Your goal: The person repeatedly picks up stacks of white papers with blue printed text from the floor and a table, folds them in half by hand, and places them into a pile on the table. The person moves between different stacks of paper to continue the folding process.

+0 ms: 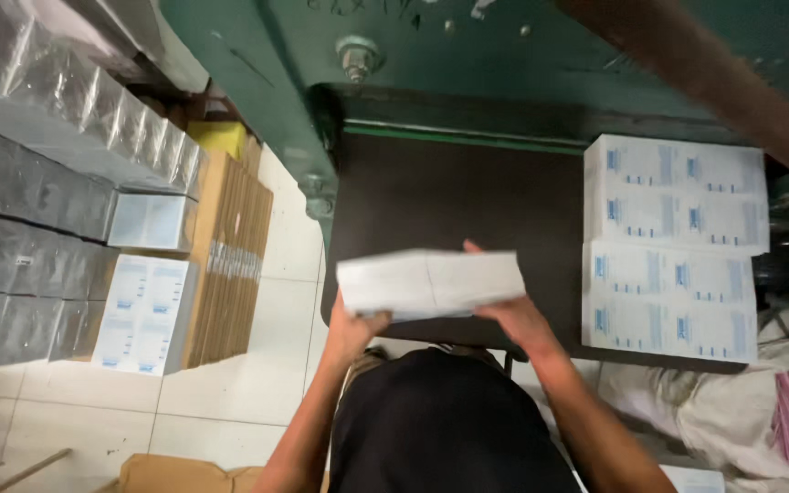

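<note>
Both hands hold a stack of flat white printed cards (429, 281) just above the near edge of a dark work surface (449, 205). My left hand (354, 325) grips the stack's lower left corner from beneath. My right hand (511, 315) holds its right underside, with the thumb showing above the top edge. The stack is blurred. On the right of the dark surface lie two piles of white sheets with blue print, one farther away (676, 192) and one nearer (670, 299).
A green machine body (257, 73) with a bolt (358, 57) rises behind the surface. To the left stand shrink-wrapped bundles (38, 183), white printed boxes (146, 315) and a stack of brown cardboard (230, 260) on a tiled floor. A white sack (741, 402) lies at the right.
</note>
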